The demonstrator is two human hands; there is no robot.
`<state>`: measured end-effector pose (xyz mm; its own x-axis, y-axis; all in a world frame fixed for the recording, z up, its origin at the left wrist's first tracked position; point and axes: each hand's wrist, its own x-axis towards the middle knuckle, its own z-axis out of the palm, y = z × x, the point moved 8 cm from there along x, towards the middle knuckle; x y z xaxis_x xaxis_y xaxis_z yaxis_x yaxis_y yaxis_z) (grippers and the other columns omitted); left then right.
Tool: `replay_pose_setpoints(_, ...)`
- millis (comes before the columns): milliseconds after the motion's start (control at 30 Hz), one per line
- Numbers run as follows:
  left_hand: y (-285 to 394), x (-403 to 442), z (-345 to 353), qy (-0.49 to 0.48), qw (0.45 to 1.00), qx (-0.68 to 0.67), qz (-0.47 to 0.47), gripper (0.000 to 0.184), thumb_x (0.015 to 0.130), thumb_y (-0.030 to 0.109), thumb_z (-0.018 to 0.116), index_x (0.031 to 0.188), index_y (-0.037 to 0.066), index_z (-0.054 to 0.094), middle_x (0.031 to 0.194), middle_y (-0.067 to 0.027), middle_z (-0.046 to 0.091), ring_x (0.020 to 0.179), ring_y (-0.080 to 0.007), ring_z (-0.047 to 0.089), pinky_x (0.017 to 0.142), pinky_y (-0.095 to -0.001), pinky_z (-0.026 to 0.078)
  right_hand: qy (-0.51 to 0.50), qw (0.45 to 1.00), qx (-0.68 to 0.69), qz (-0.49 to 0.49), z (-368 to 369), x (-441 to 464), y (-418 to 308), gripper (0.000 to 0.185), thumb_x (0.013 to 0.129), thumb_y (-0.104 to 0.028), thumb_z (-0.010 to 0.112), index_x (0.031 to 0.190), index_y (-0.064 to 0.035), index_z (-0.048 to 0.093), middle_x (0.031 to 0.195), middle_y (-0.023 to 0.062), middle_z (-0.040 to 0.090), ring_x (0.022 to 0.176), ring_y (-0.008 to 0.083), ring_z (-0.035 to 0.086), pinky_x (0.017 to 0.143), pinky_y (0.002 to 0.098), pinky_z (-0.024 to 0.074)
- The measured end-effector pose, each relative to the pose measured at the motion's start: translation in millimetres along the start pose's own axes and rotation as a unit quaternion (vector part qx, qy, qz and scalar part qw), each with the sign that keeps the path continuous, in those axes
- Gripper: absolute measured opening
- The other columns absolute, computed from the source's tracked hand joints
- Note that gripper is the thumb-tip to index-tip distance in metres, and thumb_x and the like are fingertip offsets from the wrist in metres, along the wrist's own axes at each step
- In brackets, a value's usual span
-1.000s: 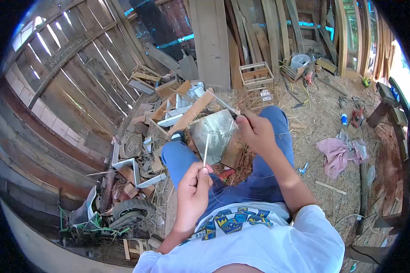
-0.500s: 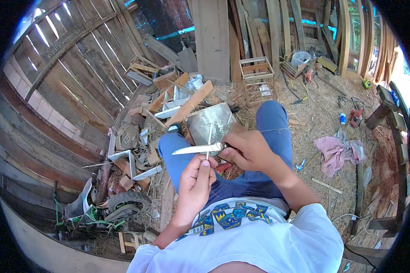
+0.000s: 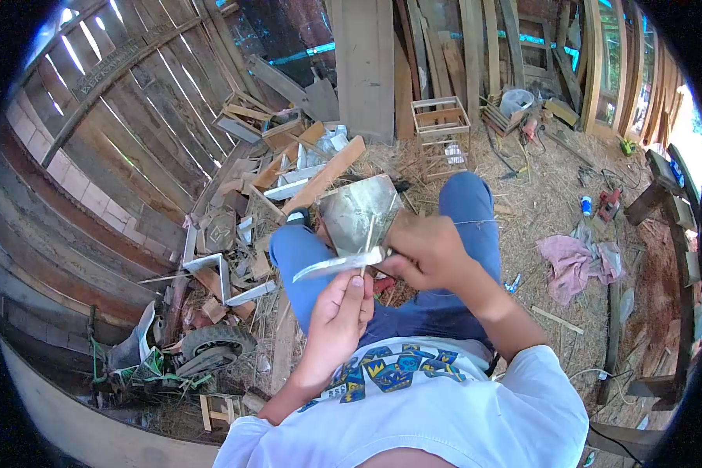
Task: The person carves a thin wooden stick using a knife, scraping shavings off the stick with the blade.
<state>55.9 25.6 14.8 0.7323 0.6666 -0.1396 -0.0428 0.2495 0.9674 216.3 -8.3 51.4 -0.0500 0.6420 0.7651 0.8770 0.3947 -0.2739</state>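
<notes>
The left hand point(image 3: 340, 308) is closed, pinching the stick point(image 3: 371, 231), which points up and away over the lap. The right hand point(image 3: 427, 251) grips the knife point(image 3: 337, 266) in curled fingers, its blade crossing the stick just beyond the left fingertips.

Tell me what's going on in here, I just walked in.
A seated person in a white printed T-shirt has a thin, pale wooden stick in the left hand and a silver-bladed knife in the right hand. The blade crosses the stick just beyond the left hand; whether it is biting in can't be made out. A grey, flat-topped block sits between the blue-trousered knees.
</notes>
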Motion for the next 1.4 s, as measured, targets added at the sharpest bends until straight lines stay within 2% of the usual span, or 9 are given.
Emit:
replay_pose_setpoints(267,12.3,-3.4,-1.7,0.029,0.999,0.028,0.017,0.024,0.113,0.027,0.042,0.099,0.010,0.052,0.065,0.0058,0.038,0.050,-0.0033,0.028,0.044,-0.0231,0.021,0.014,0.998,-0.027,-0.058,-4.4,6.6,-12.2,0.039,0.089,-0.043,0.071,0.071,-0.0130,0.054,0.058,0.0064,0.055,0.053,0.0320,0.060,0.048,0.0429,0.0430)
replay_pose_setpoints(400,12.9,-4.1,-4.6,0.019,1.000,0.000,0.005,0.024,0.113,0.028,0.042,0.099,0.010,0.051,0.066,0.0061,0.037,0.051,-0.0030,0.027,0.045,-0.0229,0.021,0.024,0.998,-0.043,0.036,-14.5,6.9,6.7,0.037,0.087,-0.043,0.072,0.071,-0.0137,0.055,0.057,0.0068,0.054,0.053,0.0313,0.059,0.050,0.0427,0.0444)
replay_pose_setpoints(533,6.6,-6.0,-1.9,0.028,0.999,0.017,-0.014,0.024,0.113,0.027,0.042,0.099,0.010,0.050,0.066,0.0065,0.035,0.051,-0.0030,0.027,0.045,-0.0230,0.021,0.009,0.999,-0.011,-0.041,-5.5,6.1,-8.7,0.039,0.088,-0.040,0.073,0.068,-0.0132,0.053,0.054,0.0072,0.053,0.050,0.0318,0.059,0.047,0.0422,0.0428)
replay_pose_setpoints(633,9.2,-5.5,-3.7,0.009,1.000,-0.001,0.002,0.025,0.114,0.026,0.041,0.099,0.009,0.052,0.065,0.0071,0.039,0.051,-0.0012,0.030,0.044,-0.0216,0.022,0.024,0.996,-0.042,0.077,-17.3,6.5,27.1,0.038,0.088,-0.039,0.073,0.070,-0.0134,0.053,0.056,0.0078,0.054,0.051,0.0318,0.059,0.048,0.0434,0.0433)
replay_pose_setpoints(733,3.9,-3.8,-2.9,0.007,1.000,-0.005,0.003,0.024,0.114,0.026,0.042,0.099,0.009,0.052,0.065,0.0074,0.038,0.051,-0.0012,0.030,0.044,-0.0216,0.022,0.002,0.999,-0.006,-0.036,-6.3,8.0,-9.5,0.039,0.089,-0.039,0.072,0.068,-0.0124,0.053,0.056,0.0103,0.053,0.051,0.0328,0.059,0.046,0.0430,0.0411)
replay_pose_setpoints(900,6.9,-4.2,-7.1,0.017,0.999,-0.023,0.017,0.024,0.114,0.025,0.042,0.099,0.010,0.052,0.064,0.0079,0.038,0.051,-0.0009,0.030,0.044,-0.0214,0.021,0.095,0.981,0.001,0.168,-28.3,4.9,53.8,0.037,0.089,-0.037,0.072,0.070,-0.0099,0.055,0.058,0.0129,0.053,0.052,0.0351,0.058,0.046,0.0435,0.0408)
replay_pose_setpoints(1033,5.5,-4.1,-5.2,0.012,1.000,-0.009,0.009,0.024,0.114,0.025,0.041,0.101,0.009,0.052,0.064,0.0079,0.037,0.051,-0.0007,0.029,0.044,-0.0215,0.021,0.000,1.000,0.009,0.006,-3.4,2.8,-0.5,0.035,0.089,-0.033,0.072,0.070,-0.0086,0.055,0.058,0.0131,0.055,0.052,0.0368,0.059,0.048,0.0446,0.0426)
replay_pose_setpoints(1167,3.0,-7.1,-2.0,-0.001,1.000,-0.013,0.004,0.023,0.114,0.024,0.041,0.102,0.008,0.053,0.064,0.0077,0.037,0.051,-0.0008,0.029,0.045,-0.0216,0.021,0.042,0.989,0.001,0.140,-11.3,3.3,39.1,0.033,0.089,-0.033,0.072,0.072,-0.0096,0.056,0.057,0.0119,0.054,0.053,0.0356,0.060,0.048,0.0442,0.0439)
replay_pose_setpoints(1400,5.0,-5.7,1.0,-0.001,0.999,-0.024,0.029,0.022,0.114,0.025,0.039,0.108,0.007,0.052,0.067,0.0054,0.039,0.052,-0.0017,0.030,0.045,-0.0217,0.023,-0.006,0.999,0.015,-0.028,1.4,-1.0,-16.8,0.032,0.086,-0.038,0.072,0.077,-0.0099,0.059,0.058,0.0100,0.051,0.052,0.0336,0.057,0.049,0.0437,0.0417)
